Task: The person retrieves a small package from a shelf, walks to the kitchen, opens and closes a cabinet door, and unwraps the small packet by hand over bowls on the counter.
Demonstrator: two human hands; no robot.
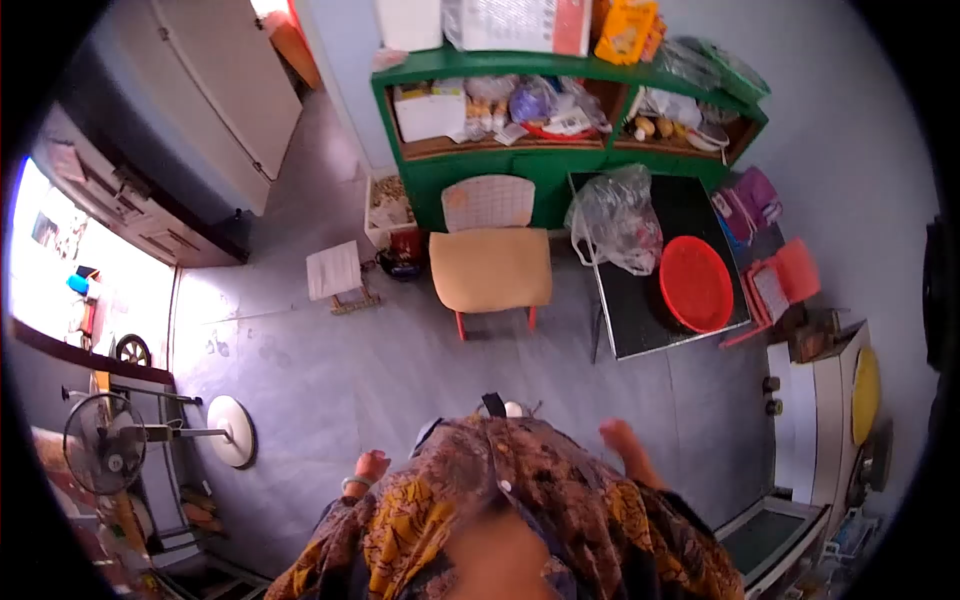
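Observation:
My left hand (372, 466), with a pale bracelet at the wrist, hangs beside my body over the grey floor (330, 380). Its fingers look loosely curled, and no object shows in them. On the other side my right hand (622, 438) also hangs over the floor, touching nothing that I can see. Blur hides how its fingers are held. Ahead stands a chair with a tan seat (490, 270) and red legs. A black table (640, 325) to its right bears a red plastic basin (697, 284) and a clear plastic bag (618, 215).
A green cabinet (480, 185) with bags and boxes lines the far wall. A low stool (334, 270) stands left of the chair. Further left are a standing fan (105, 445) and a bright open doorway (130, 310). A red chair (797, 270) sits right of the table.

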